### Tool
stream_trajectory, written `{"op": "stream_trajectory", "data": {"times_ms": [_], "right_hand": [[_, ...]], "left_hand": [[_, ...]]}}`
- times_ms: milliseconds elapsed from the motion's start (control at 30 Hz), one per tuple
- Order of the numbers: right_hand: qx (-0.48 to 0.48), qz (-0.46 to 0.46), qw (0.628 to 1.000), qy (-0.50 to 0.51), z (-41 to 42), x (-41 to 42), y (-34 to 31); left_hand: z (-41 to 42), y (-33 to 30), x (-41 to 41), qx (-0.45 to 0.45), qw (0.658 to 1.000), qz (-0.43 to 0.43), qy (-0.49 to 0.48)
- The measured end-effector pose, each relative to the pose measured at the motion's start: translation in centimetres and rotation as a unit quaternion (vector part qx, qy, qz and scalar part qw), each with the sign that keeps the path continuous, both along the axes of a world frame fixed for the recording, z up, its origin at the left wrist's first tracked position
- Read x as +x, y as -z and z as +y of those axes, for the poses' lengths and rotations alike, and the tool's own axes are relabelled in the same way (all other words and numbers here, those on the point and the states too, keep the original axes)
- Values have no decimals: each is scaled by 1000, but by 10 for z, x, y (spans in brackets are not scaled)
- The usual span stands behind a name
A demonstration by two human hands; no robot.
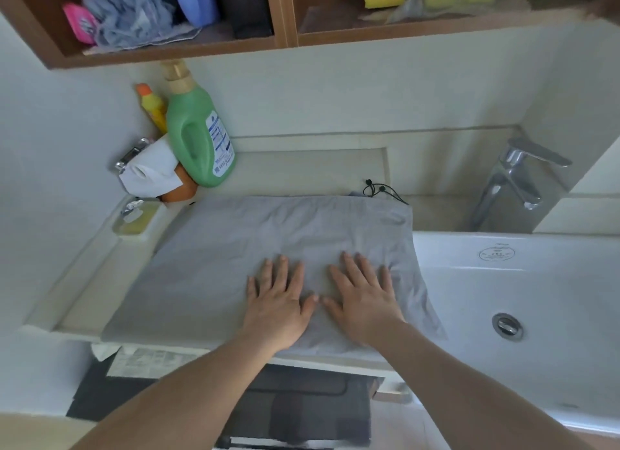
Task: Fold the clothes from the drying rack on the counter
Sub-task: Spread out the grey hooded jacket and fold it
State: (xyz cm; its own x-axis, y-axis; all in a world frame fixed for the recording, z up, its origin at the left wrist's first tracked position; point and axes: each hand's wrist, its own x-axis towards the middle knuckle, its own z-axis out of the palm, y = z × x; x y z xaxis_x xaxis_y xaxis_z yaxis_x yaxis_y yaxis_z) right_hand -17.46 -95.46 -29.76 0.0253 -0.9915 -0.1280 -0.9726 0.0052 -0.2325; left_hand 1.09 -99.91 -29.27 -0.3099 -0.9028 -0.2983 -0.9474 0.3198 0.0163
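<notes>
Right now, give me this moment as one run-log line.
stage: smoothing fold | left hand: flat on grey garment | right hand: flat on it | garment: on counter beside sink

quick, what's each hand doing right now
Left hand: open, fingers flat, pressing on the grey garment.
Right hand: open, fingers flat, pressing on the same garment.

Soft, even daylight, wide-angle view.
We see mild blur above the hands [322, 302], edges bowing outward, faint shadows beneath both forearms.
</notes>
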Motion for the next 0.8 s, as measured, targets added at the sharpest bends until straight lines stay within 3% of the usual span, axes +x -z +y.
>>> {"op": "stream_trajectory", "data": {"times_ms": [233, 367, 500, 800], "right_hand": [[-8, 25, 1000, -10, -7, 13, -6], [-24, -27, 994, -106, -3, 52, -20], [36, -20, 983, -177, 13, 85, -12], [70, 62, 989, -115, 31, 84, -15]], "left_hand": [[23, -11, 79, -28, 999, -22, -2], [35, -21, 120, -85, 992, -27, 86], [32, -26, 144, -83, 981, -55, 169], [9, -31, 159, -38, 985, -73, 153]]}}
